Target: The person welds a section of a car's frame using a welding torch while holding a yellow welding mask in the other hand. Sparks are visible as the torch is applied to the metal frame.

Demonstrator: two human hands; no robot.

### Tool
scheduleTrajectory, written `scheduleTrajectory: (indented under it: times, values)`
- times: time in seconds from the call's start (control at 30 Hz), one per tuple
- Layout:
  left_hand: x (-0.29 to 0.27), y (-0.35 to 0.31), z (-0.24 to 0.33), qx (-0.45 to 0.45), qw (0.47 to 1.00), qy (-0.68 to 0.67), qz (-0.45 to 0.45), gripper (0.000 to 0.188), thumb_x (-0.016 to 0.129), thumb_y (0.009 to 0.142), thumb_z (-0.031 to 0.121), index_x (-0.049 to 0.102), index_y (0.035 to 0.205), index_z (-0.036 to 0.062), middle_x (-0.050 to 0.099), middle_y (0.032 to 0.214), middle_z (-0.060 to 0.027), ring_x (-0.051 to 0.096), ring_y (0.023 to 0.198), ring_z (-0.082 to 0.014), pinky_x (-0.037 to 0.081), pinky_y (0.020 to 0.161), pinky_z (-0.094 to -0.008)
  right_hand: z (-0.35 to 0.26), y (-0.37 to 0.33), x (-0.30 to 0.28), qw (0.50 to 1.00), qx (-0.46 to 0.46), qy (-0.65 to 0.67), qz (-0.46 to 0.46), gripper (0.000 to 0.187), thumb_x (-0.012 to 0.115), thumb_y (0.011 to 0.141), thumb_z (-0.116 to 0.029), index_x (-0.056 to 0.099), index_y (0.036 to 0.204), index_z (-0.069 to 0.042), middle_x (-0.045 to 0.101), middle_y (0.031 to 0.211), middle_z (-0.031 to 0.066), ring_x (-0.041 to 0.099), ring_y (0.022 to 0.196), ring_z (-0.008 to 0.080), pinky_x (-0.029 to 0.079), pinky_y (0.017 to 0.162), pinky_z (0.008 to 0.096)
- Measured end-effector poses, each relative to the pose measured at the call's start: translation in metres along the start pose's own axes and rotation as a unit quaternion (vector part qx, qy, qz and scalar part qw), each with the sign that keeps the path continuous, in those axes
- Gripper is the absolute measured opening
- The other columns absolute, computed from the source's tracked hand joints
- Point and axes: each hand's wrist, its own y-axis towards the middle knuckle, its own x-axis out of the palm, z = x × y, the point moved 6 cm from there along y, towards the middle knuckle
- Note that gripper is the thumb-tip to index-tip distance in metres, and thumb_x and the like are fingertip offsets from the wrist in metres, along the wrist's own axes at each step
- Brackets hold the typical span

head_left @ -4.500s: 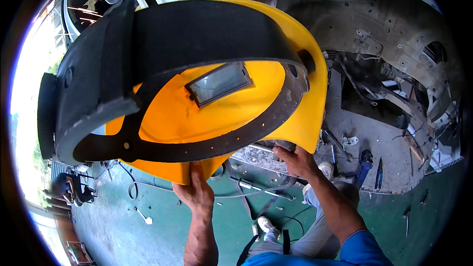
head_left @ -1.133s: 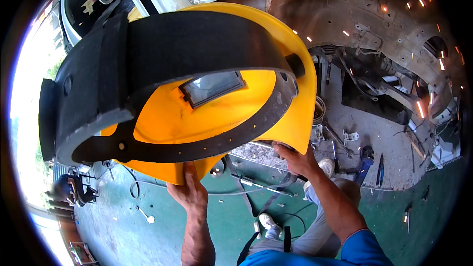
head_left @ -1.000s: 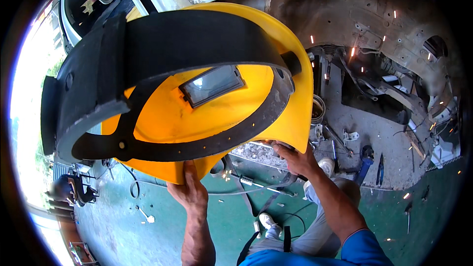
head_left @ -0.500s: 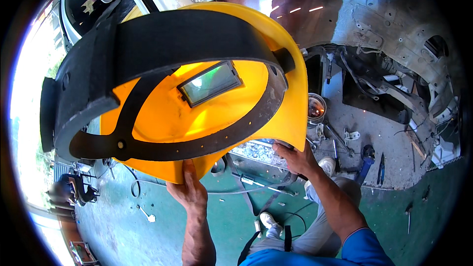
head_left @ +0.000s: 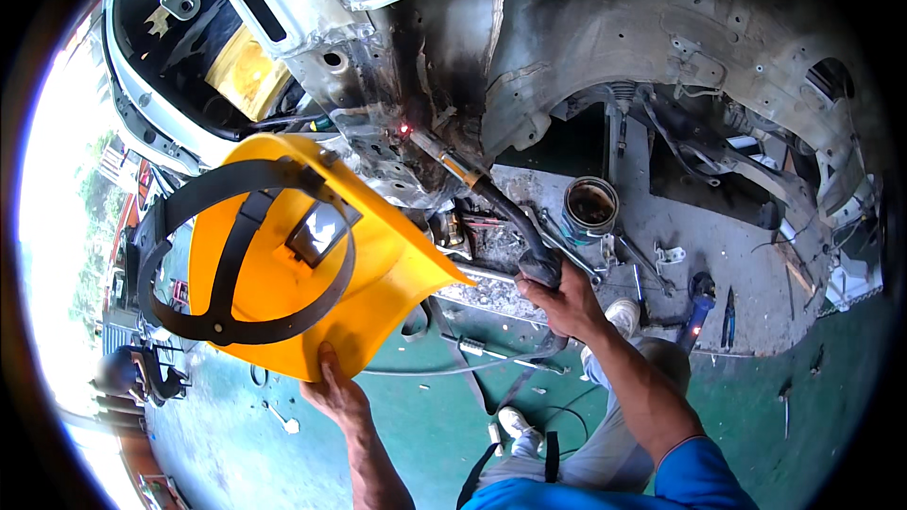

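My left hand point(head_left: 335, 395) grips the lower edge of a yellow welding mask point(head_left: 383, 293), its inside, black head straps point(head_left: 203, 326) and small dark window point(head_left: 323, 229) facing me. My right hand point(head_left: 565, 302) is wrapped round the black handle of a welding torch point(head_left: 505, 206) with an orange band on its neck. At the torch's tip a small red spot point(head_left: 405, 128) glows on the scorched metal of the car body point(head_left: 453, 28). Whether the tip touches the metal I cannot tell.
Beneath the car body is a grey platform point(head_left: 652, 332). On it are an open can point(head_left: 616, 206), a blue angle grinder point(head_left: 699, 300), pliers point(head_left: 728, 319) and several other tools. A cable point(head_left: 453, 365) crosses the green floor point(head_left: 378, 444), where a strap also lies.
The mask has moved down and left, out from in front of the view, uncovering the torch and scorched metal. Flying sparks and bright glare have gone; a small red glow stays.
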Motion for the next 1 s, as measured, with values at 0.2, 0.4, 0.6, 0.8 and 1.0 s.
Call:
scheduleTrajectory:
  times: [0.2, 0.4, 0.6, 0.8, 1.0]
  values:
    - [-0.009, 0.004, -0.002, 0.009, 1.000, -0.002, 0.020, 0.037, 0.063, 0.096, 0.019, 0.061, 0.115, -0.0125, 0.068, 0.105, -0.0146, 0.062, 0.091, -0.0217, 0.051, 0.084, -0.0352, 0.001, 0.000, 0.003, 1.000, -0.007, 0.001, 0.000, 0.035, 0.076, 0.087, -0.027, 0.058, 0.103, -0.002, 0.065, 0.079, 0.0105, 0.064, 0.070, 0.0195, 0.052, 0.067, 0.0349]
    - [-0.003, 0.001, 0.005, 0.031, 0.999, 0.013, -0.002, 0.037, 0.062, 0.097, 0.021, 0.061, 0.114, -0.0116, 0.069, 0.102, -0.0144, 0.062, 0.088, -0.0217, 0.051, 0.081, -0.0357, 0.000, 0.001, 0.004, 1.000, 0.004, -0.008, -0.002, 0.035, 0.077, 0.087, -0.027, 0.058, 0.103, -0.002, 0.065, 0.080, 0.0108, 0.063, 0.070, 0.0201, 0.052, 0.066, 0.0351]
    - [0.008, 0.002, 0.010, 0.051, 0.998, 0.040, -0.019, 0.034, 0.062, 0.097, 0.022, 0.063, 0.110, -0.0087, 0.069, 0.096, -0.0109, 0.060, 0.082, -0.0179, 0.050, 0.075, -0.0333, -0.005, -0.001, 0.005, 1.000, 0.024, -0.010, 0.000, 0.038, 0.076, 0.087, -0.029, 0.058, 0.106, -0.001, 0.065, 0.079, 0.0108, 0.063, 0.070, 0.0207, 0.052, 0.067, 0.0356]
    - [0.025, -0.001, 0.027, 0.060, 0.997, 0.023, -0.037, 0.030, 0.063, 0.098, 0.021, 0.064, 0.107, -0.0082, 0.068, 0.091, -0.0089, 0.058, 0.081, -0.0152, 0.049, 0.074, -0.0312, -0.006, 0.001, 0.005, 1.000, 0.005, 0.001, 0.005, 0.037, 0.076, 0.087, -0.027, 0.058, 0.107, -0.002, 0.064, 0.080, 0.0106, 0.063, 0.070, 0.0199, 0.052, 0.066, 0.0350]
    - [0.029, 0.001, 0.030, 0.053, 0.998, -0.001, -0.038, 0.029, 0.063, 0.098, 0.019, 0.064, 0.108, -0.0083, 0.068, 0.093, -0.0088, 0.059, 0.083, -0.0148, 0.050, 0.076, -0.0305, -0.002, 0.000, 0.006, 0.998, 0.014, 0.061, 0.011, 0.035, 0.076, 0.087, -0.025, 0.058, 0.107, -0.002, 0.065, 0.081, 0.0099, 0.064, 0.071, 0.0178, 0.052, 0.066, 0.0335]
